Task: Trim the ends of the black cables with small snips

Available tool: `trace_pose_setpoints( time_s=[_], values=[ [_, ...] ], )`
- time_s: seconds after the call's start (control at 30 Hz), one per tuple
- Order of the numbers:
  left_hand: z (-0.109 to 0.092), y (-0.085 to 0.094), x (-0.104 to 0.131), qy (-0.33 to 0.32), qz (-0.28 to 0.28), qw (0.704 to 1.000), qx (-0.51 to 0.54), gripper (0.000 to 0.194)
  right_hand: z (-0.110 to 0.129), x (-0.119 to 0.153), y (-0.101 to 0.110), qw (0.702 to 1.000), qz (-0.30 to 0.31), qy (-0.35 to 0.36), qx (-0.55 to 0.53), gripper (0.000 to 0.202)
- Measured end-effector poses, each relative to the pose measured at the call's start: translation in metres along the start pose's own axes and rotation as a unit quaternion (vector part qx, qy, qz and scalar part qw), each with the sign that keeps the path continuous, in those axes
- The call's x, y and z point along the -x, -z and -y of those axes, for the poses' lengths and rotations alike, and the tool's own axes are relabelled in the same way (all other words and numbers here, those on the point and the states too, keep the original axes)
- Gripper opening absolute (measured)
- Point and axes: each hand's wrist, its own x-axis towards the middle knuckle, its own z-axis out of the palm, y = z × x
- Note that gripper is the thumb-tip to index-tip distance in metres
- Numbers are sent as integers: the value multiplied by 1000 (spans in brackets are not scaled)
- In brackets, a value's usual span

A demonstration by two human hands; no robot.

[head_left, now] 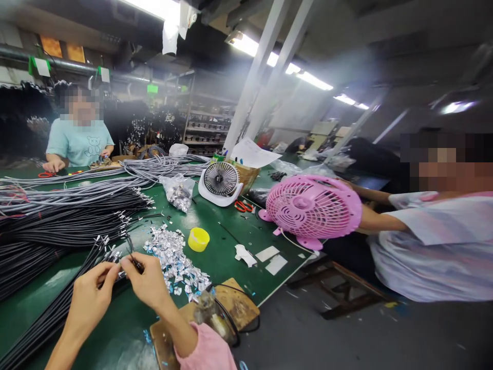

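Observation:
My left hand (93, 288) is closed in a pinch at the ends of the black cables (46, 318), at the lower left of the table. Right beside it, my right hand (145, 277) pinches a thin black cable end between thumb and fingers. What lies between the left fingertips is too small to make out. Just beyond my hands spreads a pile of small silver foil pieces (173, 257). Thick bundles of black cables (73, 226) with silver-white tips lie to the left, with grey cables (92, 185) behind them.
A yellow tub (198, 240), clear bag (178, 192), white fan (221, 180) and orange scissors (244, 206) stand or lie on the green table (215, 267). A pink fan (314, 208) is at its right edge. One person sits across, another at right. A wooden board (236, 303) is near my right forearm.

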Motion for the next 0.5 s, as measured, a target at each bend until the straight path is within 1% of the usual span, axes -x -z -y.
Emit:
trace_pose_setpoints(
  time_s=[0.1,0.23,0.37,0.5],
  values=[
    [2,-1,1,6,16,1000,4,36,2,1,2,999,-15,-12,-41,30],
    [1,-1,2,1,38,999,6,38,3,0,2,999,-19,-8,-43,30],
    [-3,1,2,-1,63,998,2,37,1,1,1,999,-25,-1,-33,28],
    [-2,4,-1,-4,67,998,-6,36,-2,1,0,999,-12,-2,-40,20]
  ],
)
